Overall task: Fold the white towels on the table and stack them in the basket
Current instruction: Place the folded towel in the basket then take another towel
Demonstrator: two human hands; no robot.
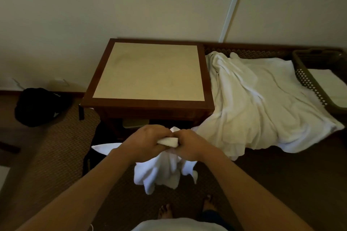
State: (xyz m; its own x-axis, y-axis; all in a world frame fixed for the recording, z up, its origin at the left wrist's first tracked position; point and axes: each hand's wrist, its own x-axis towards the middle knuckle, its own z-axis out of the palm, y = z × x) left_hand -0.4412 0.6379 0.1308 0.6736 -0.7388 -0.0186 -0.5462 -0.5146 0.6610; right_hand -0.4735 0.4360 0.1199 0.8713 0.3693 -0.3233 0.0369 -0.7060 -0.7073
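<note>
You are standing before the worktop [148, 73], with more white towels [262, 103] sprawling beside it near the basket [308, 80]. Your left hand [144, 142] and right hand [189, 145] are gripping one towel [161, 172] with clenched fingers [163, 134], bunched and hanging. I judge you are starting a fold; next you need to spread it flat.

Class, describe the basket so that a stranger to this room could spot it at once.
Start at the square wooden table against the wall and look right, past the heap of loose white towels. At the far right edge sits the basket: dark, with lattice sides, the only container there, holding a flat folded white towel.
</note>
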